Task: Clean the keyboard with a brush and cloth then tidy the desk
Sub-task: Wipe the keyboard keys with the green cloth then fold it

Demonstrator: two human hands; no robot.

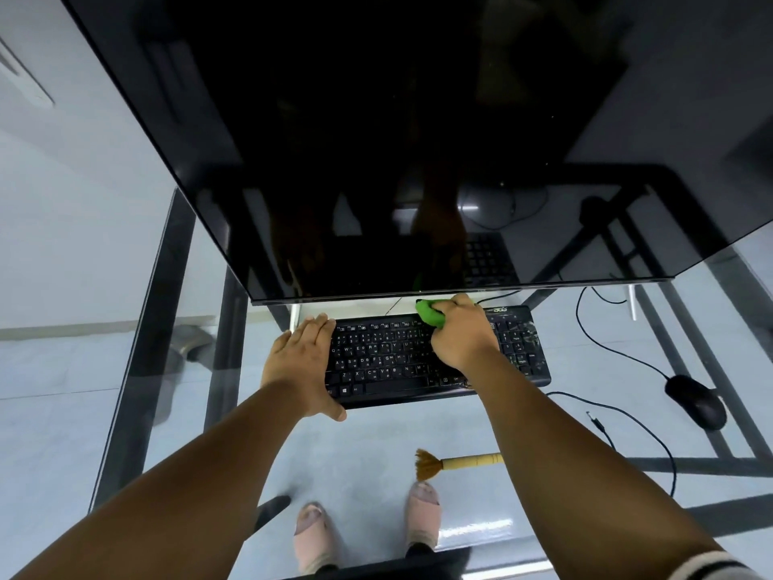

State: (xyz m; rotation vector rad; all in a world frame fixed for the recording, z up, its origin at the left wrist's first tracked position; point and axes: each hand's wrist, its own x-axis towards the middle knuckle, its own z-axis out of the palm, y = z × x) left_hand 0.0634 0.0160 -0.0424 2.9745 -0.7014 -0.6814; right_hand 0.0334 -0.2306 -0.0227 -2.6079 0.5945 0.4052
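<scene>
A black keyboard (389,362) lies on the glass desk (376,445) under the monitor's lower edge. My left hand (303,362) lies flat over the keyboard's left end, fingers straight, thumb hooked at the front edge. My right hand (462,332) grips a bunched green cloth (431,312) and presses it on the upper keys right of the middle. A brush (456,462) with brown bristles and a pale wooden handle lies on the glass in front of the keyboard; my right forearm hides the end of its handle.
A large dark monitor (376,140) fills the upper view and overhangs the keyboard. A black mouse (696,401) with its cable lies at the right, beside a loose cable with a plug (596,422). Through the glass show the desk's dark frame and my feet.
</scene>
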